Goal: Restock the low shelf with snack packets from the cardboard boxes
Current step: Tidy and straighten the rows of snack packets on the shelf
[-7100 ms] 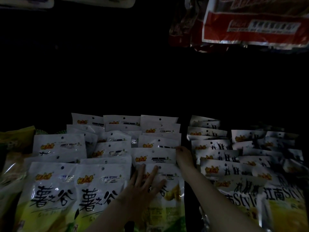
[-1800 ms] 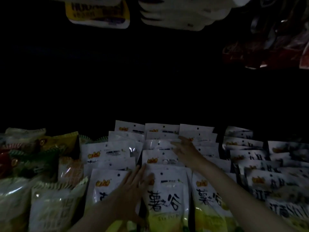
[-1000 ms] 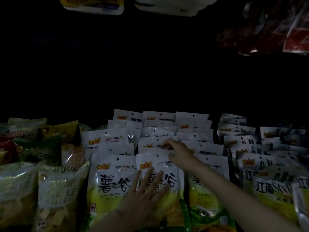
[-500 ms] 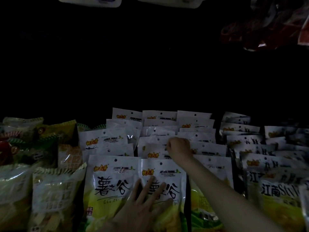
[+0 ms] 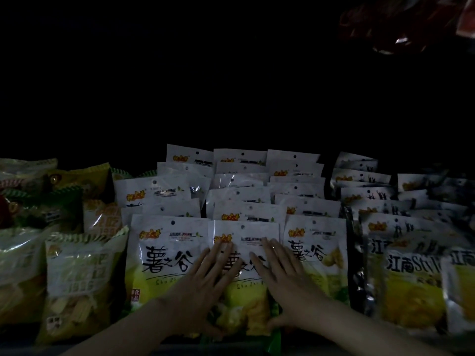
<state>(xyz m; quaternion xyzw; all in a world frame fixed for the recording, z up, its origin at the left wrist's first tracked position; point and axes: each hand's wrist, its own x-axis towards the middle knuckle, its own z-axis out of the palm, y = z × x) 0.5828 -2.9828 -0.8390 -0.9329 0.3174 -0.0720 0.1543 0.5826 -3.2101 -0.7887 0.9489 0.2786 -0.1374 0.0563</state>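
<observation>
The front middle packet (image 5: 243, 255) stands at the front of the low shelf, between two matching packets (image 5: 167, 255) and (image 5: 312, 253). Both hands lie flat on its face with fingers straight and spread, the left hand (image 5: 205, 281) beside the right hand (image 5: 282, 276). To do this well, press evenly, square its top edge with its neighbours, and avoid tipping the rows behind (image 5: 241, 176).

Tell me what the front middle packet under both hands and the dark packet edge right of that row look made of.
Front middle packet: likely glossy printed plastic film, faint sheen, creases. Dark packet edge: probably metallised foil, crinkled with bright glints.
</observation>
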